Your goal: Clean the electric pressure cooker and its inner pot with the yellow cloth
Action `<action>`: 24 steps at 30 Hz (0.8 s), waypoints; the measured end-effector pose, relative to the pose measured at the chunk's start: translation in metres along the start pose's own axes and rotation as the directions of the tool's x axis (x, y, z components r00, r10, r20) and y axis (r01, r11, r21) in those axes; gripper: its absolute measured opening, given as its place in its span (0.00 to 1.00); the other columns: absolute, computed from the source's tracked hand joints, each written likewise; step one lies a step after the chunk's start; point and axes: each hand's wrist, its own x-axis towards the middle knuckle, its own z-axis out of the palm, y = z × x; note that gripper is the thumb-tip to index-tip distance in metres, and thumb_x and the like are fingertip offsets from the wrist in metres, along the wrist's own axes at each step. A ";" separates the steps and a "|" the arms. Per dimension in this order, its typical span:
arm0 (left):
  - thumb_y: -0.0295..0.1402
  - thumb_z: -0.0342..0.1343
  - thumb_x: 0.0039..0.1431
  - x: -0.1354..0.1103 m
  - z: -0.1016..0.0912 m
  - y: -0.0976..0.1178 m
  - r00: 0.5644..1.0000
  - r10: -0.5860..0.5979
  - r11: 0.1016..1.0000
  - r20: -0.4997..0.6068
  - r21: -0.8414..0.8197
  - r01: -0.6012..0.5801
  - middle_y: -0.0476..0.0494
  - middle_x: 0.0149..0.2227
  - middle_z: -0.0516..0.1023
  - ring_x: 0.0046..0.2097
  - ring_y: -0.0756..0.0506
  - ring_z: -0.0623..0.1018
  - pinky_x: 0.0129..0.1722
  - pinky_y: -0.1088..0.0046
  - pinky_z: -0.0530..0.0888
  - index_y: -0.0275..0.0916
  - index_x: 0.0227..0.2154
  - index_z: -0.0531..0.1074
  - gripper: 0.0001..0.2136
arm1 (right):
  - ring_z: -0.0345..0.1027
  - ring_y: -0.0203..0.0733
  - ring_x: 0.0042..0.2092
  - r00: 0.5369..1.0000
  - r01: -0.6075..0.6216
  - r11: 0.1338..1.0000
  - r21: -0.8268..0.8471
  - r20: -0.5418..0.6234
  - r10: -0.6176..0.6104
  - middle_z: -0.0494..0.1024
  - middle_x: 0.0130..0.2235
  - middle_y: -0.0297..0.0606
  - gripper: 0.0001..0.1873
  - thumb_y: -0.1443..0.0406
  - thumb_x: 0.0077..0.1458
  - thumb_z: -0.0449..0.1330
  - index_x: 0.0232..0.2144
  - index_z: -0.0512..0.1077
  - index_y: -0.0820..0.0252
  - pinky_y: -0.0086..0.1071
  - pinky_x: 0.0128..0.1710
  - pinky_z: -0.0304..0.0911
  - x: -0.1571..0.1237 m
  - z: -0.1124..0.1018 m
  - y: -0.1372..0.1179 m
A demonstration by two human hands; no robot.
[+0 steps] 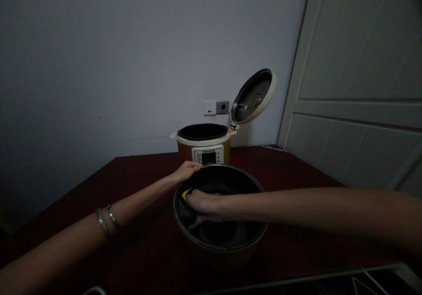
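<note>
A dark, round inner pot (227, 238) stands on the table in front of me, its mouth facing up. My left hand (187, 171) is closed on the pot's far-left rim, with the thumb and fingers over the edge. Inside the pot, my right hand (206, 205) presses a sponge (185, 194) against the left inner wall. Only a yellow edge of the sponge shows; the rest is dark or hidden by the fingers. Just behind the pot is a gold and white electric pressure cooker (227, 152), its hinged lid (253, 96) raised to the right.
Wall sockets (216, 107) sit on the pale wall behind the cooker. The dark red table (132, 172) reaches back to that wall. A white panelled door (356, 88) rises at the right. Along the near edge lies a dark, light-rimmed object (329, 282), only partly in view.
</note>
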 end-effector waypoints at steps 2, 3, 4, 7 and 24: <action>0.39 0.59 0.46 0.002 0.000 0.000 1.000 0.011 1.000 -0.008 0.009 -0.011 0.50 0.21 0.72 0.27 0.49 0.70 0.31 0.73 0.66 0.34 0.22 0.73 0.11 | 0.61 0.30 0.24 0.993 0.040 0.950 0.310 -0.122 -0.002 0.65 0.27 0.30 0.13 0.72 0.58 0.38 0.34 0.62 0.61 0.28 0.27 0.65 0.000 0.001 -0.010; 0.38 0.59 0.46 0.003 -0.001 0.000 1.000 0.016 1.000 -0.011 0.014 -0.016 0.50 0.21 0.72 0.28 0.49 0.71 0.31 0.73 0.66 0.34 0.22 0.73 0.11 | 0.60 0.30 0.23 0.988 0.055 0.927 0.370 -0.153 0.003 0.64 0.25 0.29 0.11 0.72 0.58 0.39 0.33 0.61 0.61 0.27 0.26 0.64 0.000 0.002 -0.013; 0.38 0.59 0.46 0.004 -0.001 0.000 1.000 0.019 1.000 -0.012 0.019 -0.019 0.50 0.21 0.72 0.28 0.49 0.71 0.32 0.73 0.66 0.33 0.23 0.74 0.11 | 0.59 0.29 0.22 0.985 0.064 0.920 0.388 -0.171 0.003 0.63 0.25 0.28 0.10 0.72 0.58 0.41 0.32 0.61 0.61 0.26 0.25 0.62 -0.002 0.002 -0.014; 0.41 0.58 0.47 0.002 -0.001 0.000 1.000 0.024 0.999 -0.003 0.033 -0.024 0.50 0.21 0.72 0.28 0.48 0.71 0.31 0.73 0.66 0.33 0.25 0.74 0.13 | 0.57 0.28 0.20 0.991 0.063 0.956 0.285 -0.134 -0.025 0.64 0.23 0.27 0.05 0.70 0.56 0.47 0.29 0.62 0.61 0.22 0.20 0.56 -0.014 0.004 -0.014; 0.47 0.55 0.49 -0.012 -0.003 0.007 0.988 0.101 0.980 0.120 0.158 -0.119 0.48 0.27 0.74 0.30 0.47 0.71 0.32 0.73 0.67 0.34 0.31 0.75 0.18 | 0.67 0.37 0.28 0.997 -0.027 0.242 -0.970 -0.010 0.070 0.74 0.26 0.36 0.04 0.74 0.39 0.62 0.23 0.73 0.65 0.29 0.31 0.62 -0.065 -0.116 0.012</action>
